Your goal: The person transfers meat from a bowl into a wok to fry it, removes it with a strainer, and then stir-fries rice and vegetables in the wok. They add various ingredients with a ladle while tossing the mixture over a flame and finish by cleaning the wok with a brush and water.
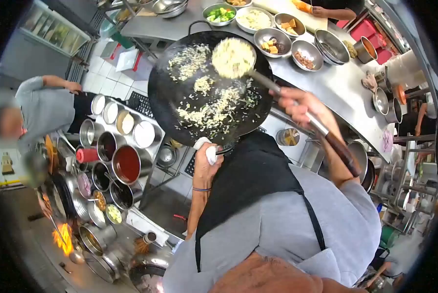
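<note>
My left hand [207, 161] is closed round the near handle of a large black wok [163, 97], with a folded white cloth [211, 155] between hand and handle. My right hand [301, 106] grips the metal shaft of a long ladle [265, 81]; its dark wooden end points back past my forearm. A heap of fried rice [233, 58] fills the ladle's bowl above the far right part of the wok, somewhat blurred. More loose rice [211, 113] with small green bits lies scattered over the wok's inside. The wok is held next to the steel worktable.
On the steel worktable [336, 85] are bowls of green vegetables [220, 14], tofu-like cubes [272, 45] and meat pieces [305, 59]. Sauce pots [127, 165] stand at left. A co-worker [50, 105] is beyond them, near a burner flame [62, 239]. Another person's hand [319, 11] is at the top.
</note>
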